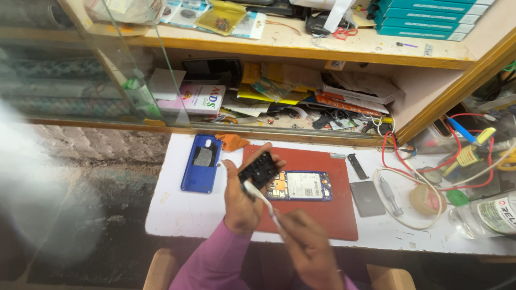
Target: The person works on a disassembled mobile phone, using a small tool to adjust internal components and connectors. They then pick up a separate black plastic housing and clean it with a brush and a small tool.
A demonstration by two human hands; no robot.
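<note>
My left hand (243, 196) holds a small black phone part (258, 170) up above the red work mat (322, 217). My right hand (309, 247) grips a thin white tool (263, 201) whose tip rests against that black part. Just right of the part, an opened phone with its circuit board exposed (301, 186) lies on the mat. A blue phone back cover (201, 162) lies on the white table (183, 212) to the left of the mat.
An orange cloth (231, 142) sits by the mat's far corner. A grey metal plate (367, 198), a black strip (357, 166), a soldering iron with white cable (389, 196), red wires (430, 169) and a clear bottle (486, 216) lie right. A cluttered shelf (301, 102) and glass pane (134, 59) stand behind.
</note>
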